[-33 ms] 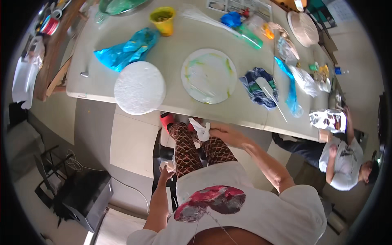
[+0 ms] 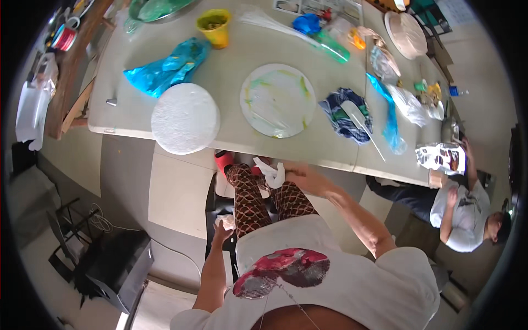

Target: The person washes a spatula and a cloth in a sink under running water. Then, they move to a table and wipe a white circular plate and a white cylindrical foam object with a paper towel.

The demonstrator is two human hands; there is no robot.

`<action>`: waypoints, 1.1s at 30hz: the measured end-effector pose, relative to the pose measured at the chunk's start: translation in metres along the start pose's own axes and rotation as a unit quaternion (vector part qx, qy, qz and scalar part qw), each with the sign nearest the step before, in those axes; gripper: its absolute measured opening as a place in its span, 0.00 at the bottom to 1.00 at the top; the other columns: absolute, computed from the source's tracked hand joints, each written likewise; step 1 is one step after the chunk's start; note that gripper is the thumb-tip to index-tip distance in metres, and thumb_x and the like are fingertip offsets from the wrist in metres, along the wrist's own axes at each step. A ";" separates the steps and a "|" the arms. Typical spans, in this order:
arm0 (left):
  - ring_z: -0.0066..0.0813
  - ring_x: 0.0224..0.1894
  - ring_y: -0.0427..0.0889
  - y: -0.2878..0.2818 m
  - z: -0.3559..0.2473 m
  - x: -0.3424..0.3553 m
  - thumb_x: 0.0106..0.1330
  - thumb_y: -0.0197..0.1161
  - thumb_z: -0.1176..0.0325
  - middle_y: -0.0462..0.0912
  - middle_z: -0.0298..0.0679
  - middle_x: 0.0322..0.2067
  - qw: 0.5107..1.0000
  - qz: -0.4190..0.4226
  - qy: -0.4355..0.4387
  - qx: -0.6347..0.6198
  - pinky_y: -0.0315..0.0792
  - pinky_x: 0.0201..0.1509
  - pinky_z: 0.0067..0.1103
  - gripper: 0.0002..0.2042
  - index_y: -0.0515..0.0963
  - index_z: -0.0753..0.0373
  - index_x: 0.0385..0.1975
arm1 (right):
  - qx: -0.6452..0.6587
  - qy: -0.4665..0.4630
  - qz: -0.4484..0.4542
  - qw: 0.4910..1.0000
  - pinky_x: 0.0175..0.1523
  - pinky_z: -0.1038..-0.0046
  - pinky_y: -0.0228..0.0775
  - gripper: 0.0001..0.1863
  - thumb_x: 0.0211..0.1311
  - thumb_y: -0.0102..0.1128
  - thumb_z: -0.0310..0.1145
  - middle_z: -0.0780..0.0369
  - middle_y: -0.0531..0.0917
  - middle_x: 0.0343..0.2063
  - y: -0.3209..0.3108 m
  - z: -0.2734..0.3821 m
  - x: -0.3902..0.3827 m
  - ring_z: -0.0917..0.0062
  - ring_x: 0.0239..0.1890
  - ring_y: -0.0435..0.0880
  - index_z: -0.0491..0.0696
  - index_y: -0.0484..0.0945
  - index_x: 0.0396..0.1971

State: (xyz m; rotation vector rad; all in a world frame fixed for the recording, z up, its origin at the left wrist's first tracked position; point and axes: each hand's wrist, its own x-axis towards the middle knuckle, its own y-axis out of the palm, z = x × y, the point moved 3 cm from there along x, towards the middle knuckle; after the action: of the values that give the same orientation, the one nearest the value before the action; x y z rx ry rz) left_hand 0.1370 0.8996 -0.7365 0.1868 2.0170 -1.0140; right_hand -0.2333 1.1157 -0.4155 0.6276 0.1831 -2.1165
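Low at my left side, my left hand (image 2: 223, 233) is closed on a crumpled pale tissue (image 2: 226, 221), beside a black seat. My right hand (image 2: 306, 179) is above my right knee, its fingers smeared by motion. A loose white tissue (image 2: 270, 173) sticks out from the fingertips toward the gap between my knees. On the table in front stand a round white foam disc (image 2: 185, 119), partly over the front edge, and a round white board (image 2: 278, 101) with yellow-green smears. To its right, a white spatula (image 2: 356, 116) lies on a dark checked cloth (image 2: 347, 122).
The table (image 2: 231, 82) also bears a blue plastic bag (image 2: 168, 69), a yellow cup (image 2: 214, 28), a small metal nozzle (image 2: 111, 102), a green piping bag (image 2: 333, 47) and a pale round cake (image 2: 406, 36). Another person (image 2: 465, 214) is at the right, beside a silver pouch (image 2: 440, 158).
The view has shifted slightly, so the table things sit a little further left. My right hand is more blurred, and the white tissue's end has curled differently. My left hand stays low.
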 end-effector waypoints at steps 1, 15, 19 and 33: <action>0.54 0.54 0.65 -0.020 -0.021 0.000 0.44 0.66 0.57 0.66 0.52 0.51 0.995 0.055 -0.061 -0.057 0.65 0.55 0.37 0.34 0.64 0.61 0.53 | 0.005 0.004 -0.012 1.000 0.51 0.78 0.65 0.14 0.61 0.49 0.32 0.63 0.78 0.37 -0.006 -0.004 -0.010 0.80 0.43 0.74 0.41 0.72 0.44; 0.23 0.34 0.75 -0.356 -0.430 -0.094 0.60 0.57 0.73 0.74 0.38 0.38 0.832 -0.058 0.291 -0.469 0.69 0.38 0.17 0.17 0.68 0.68 0.49 | 0.157 -0.223 -0.273 0.923 0.33 0.87 0.65 0.11 0.52 0.54 0.19 0.67 0.73 0.37 -0.027 0.085 -0.022 0.86 0.35 0.73 0.40 0.75 0.37; 0.25 0.28 0.75 -0.387 -0.453 -0.054 0.57 0.58 0.73 0.77 0.41 0.30 0.897 -0.134 0.334 -0.256 0.68 0.32 0.18 0.16 0.71 0.66 0.46 | 0.152 -0.200 -0.306 0.918 0.34 0.86 0.66 0.11 0.53 0.53 0.21 0.66 0.74 0.36 -0.064 0.082 -0.013 0.85 0.35 0.74 0.40 0.75 0.38; 0.41 0.39 0.70 -0.421 -0.557 0.088 0.60 0.49 0.79 0.67 0.49 0.40 0.857 -0.328 0.379 -0.120 0.66 0.40 0.28 0.10 0.72 0.68 0.40 | 0.182 -0.085 -0.516 0.833 0.44 0.76 0.70 0.16 0.60 0.44 0.27 0.55 0.77 0.38 -0.204 0.025 -0.006 0.75 0.38 0.77 0.37 0.69 0.47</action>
State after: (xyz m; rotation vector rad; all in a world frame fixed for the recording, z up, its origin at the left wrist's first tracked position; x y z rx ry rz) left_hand -0.4612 1.0008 -0.3803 -0.3210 3.0352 -1.1863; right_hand -0.4035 1.2316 -0.4115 0.6138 -0.0025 -3.3030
